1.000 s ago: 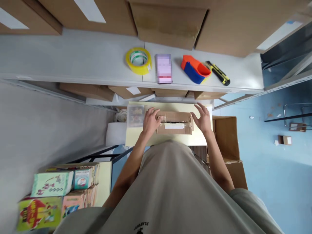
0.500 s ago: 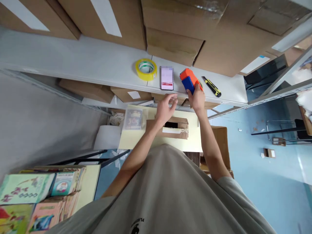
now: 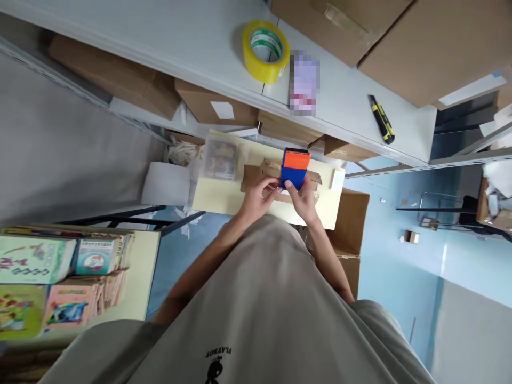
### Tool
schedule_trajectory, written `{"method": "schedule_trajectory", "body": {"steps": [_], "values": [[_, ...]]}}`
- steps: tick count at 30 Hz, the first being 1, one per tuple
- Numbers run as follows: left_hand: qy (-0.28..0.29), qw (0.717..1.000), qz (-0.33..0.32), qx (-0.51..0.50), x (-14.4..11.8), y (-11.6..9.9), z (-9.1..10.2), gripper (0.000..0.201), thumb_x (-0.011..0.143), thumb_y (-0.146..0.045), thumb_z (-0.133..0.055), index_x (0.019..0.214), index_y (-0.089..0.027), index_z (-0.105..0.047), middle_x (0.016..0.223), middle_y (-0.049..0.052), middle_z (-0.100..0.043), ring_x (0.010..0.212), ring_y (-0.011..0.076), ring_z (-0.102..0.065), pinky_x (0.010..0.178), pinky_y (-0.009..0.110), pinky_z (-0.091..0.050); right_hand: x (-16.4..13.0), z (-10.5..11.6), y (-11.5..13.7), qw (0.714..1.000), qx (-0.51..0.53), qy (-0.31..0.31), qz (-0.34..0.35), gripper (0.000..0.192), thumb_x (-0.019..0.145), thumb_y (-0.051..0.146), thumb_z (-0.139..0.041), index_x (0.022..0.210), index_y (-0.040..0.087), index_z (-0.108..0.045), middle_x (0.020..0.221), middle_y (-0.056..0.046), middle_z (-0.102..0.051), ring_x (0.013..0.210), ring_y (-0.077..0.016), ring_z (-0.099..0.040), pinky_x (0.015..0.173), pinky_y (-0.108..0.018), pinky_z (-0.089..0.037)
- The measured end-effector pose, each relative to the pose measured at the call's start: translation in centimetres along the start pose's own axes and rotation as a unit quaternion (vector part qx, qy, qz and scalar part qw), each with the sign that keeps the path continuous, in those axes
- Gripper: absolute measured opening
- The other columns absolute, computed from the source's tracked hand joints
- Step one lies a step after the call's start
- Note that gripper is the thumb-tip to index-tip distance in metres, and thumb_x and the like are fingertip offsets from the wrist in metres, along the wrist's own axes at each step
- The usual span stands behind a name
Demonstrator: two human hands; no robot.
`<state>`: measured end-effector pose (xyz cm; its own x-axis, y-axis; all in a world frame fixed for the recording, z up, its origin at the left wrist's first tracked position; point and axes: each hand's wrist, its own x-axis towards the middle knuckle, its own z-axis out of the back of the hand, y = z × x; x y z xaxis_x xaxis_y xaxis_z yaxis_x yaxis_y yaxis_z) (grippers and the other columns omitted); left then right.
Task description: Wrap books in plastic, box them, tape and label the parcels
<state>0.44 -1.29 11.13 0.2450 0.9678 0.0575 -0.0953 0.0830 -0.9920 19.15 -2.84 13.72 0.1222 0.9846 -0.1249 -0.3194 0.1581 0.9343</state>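
Note:
My right hand [image 3: 303,202] is closed round the lower part of an orange-and-blue plastic tool [image 3: 295,169], thumb across its blue face. A dark strip runs along the tool's top edge; its exact kind is unclear. Beside the tool's lower left edge, my left hand [image 3: 260,196] has its fingertips pinched together, and what lies between them is too small to make out. Below the tool, partly covered by my hands, an open cardboard box [image 3: 272,167] rests on the pale yellow table [image 3: 216,200].
On the grey shelf [image 3: 168,37] ahead lie a yellow tape roll [image 3: 252,58], a phone [image 3: 304,82] and a yellow-black utility knife [image 3: 382,120]. Large cartons [image 3: 440,48] stand behind. A clear plastic case [image 3: 221,158] sits table-left; an open carton [image 3: 352,224] is right.
The orange-and-blue tool has come down from the shelf to in front of my body in my right hand. My left hand has drawn back and closed its fingertips beside it. The view has shifted.

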Motion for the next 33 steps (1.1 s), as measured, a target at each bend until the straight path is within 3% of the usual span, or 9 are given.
{"method": "schedule_trajectory", "body": {"steps": [4,7,9,12,15,20,26,29,33], "values": [[0.026,1.000,0.011,-0.003,-0.1,0.2,2.3,0.038,0.110,-0.065,-0.078,0.113,-0.027,-0.081,0.112,0.008,-0.088,0.100,0.0247,-0.084,0.093,0.039,-0.071,-1.1,-0.7,0.6,0.999,-0.052,-0.009,-0.003,0.075,0.099,0.103,-0.067,0.124,0.033,-0.062,0.117,-0.010,-0.079,0.108,-0.0339,-0.075,0.102,-0.052,-0.069],[0.040,0.992,0.073,-0.096,1.1,0.3,4.7,0.063,0.106,-0.080,-0.078,0.138,-0.025,-0.081,0.130,0.011,-0.090,0.118,0.0292,-0.086,0.099,0.040,-0.073,-1.9,-0.8,0.9,0.998,-0.067,0.007,-0.018,0.075,0.098,0.102,-0.071,0.121,0.032,-0.061,0.112,-0.009,-0.080,0.101,-0.0329,-0.075,0.098,-0.052,-0.069],[0.062,0.981,0.105,-0.150,2.4,0.5,6.4,0.077,0.103,-0.090,-0.076,0.144,-0.024,-0.082,0.139,0.013,-0.089,0.133,0.0344,-0.084,0.104,0.043,-0.073,-2.6,-0.6,1.2,0.995,-0.093,0.038,-0.030,0.074,0.098,0.100,-0.074,0.121,0.031,-0.061,0.110,-0.009,-0.081,0.097,-0.0331,-0.074,0.094,-0.053,-0.068],[0.119,0.958,0.142,-0.218,4.0,0.6,8.3,0.079,0.093,-0.095,-0.085,0.126,-0.023,-0.090,0.133,0.014,-0.091,0.134,0.0394,-0.084,0.105,0.046,-0.072,-3.5,-0.1,1.8,0.984,-0.149,0.089,-0.041,0.074,0.097,0.098,-0.076,0.122,0.030,-0.062,0.111,-0.011,-0.082,0.094,-0.0345,-0.075,0.091,-0.053,-0.067],[0.147,0.939,0.177,-0.256,4.6,1.0,9.2,0.072,0.082,-0.089,-0.099,0.106,-0.022,-0.091,0.113,0.011,-0.091,0.115,0.0352,-0.087,0.096,0.043,-0.070,-4.3,0.3,2.8,0.969,-0.206,0.129,-0.051,0.076,0.100,0.096,-0.072,0.130,0.027,-0.064,0.117,-0.015,-0.084,0.099,-0.0363,-0.077,0.092,-0.053,-0.065],[0.117,0.941,0.194,-0.251,3.6,2.8,8.8,0.062,0.073,-0.076,-0.108,0.092,-0.020,-0.088,0.097,0.007,-0.087,0.093,0.0239,-0.080,0.085,0.035,-0.062,-4.6,0.4,5.2,0.941,-0.270,0.184,-0.088,0.075,0.104,0.094,-0.065,0.129,0.023,-0.067,0.106,-0.012,-0.082,0.087,-0.0307,-0.072,0.083,-0.045,-0.059],[0.009,0.926,0.281,-0.252,0.1,4.8,5.5,0.039,0.079,-0.056,-0.101,0.083,-0.022,-0.084,0.086,0.005,-0.085,0.082,0.0196,-0.073,0.078,0.032,-0.058,-3.2,0.6,8.5,0.907,-0.316,0.226,-0.165,0.078,0.104,0.095,-0.059,0.119,0.020,-0.074,0.109,-0.014,-0.085,0.093,-0.0294,-0.074,0.083,-0.039,-0.054],[-0.024,0.918,0.305,-0.252,-1.0,5.7,4.8,0.031,0.085,-0.050,-0.099,0.085,-0.022,-0.085,0.085,0.004,-0.083,0.077,0.0174,-0.069,0.072,0.030,-0.054,-1.4,2.2,10.9,0.863,-0.368,0.288,-0.194,0.075,0.104,0.094,-0.059,0.111,0.021,-0.075,0.103,-0.013,-0.085,0.090,-0.0291,-0.076,0.080,-0.038,-0.052],[-0.094,0.894,0.334,-0.283,-0.4,8.4,4.9,0.032,0.087,-0.049,-0.102,0.091,-0.023,-0.084,0.087,0.004,-0.082,0.075,0.0153,-0.067,0.066,0.028,-0.049,1.7,4.7,15.2,0.789,-0.467,0.330,-0.224,0.071,0.107,0.092,-0.061,0.096,0.023,-0.074,0.088,-0.010,-0.082,0.077,-0.0262,-0.073,0.072,-0.037,-0.047]]}}
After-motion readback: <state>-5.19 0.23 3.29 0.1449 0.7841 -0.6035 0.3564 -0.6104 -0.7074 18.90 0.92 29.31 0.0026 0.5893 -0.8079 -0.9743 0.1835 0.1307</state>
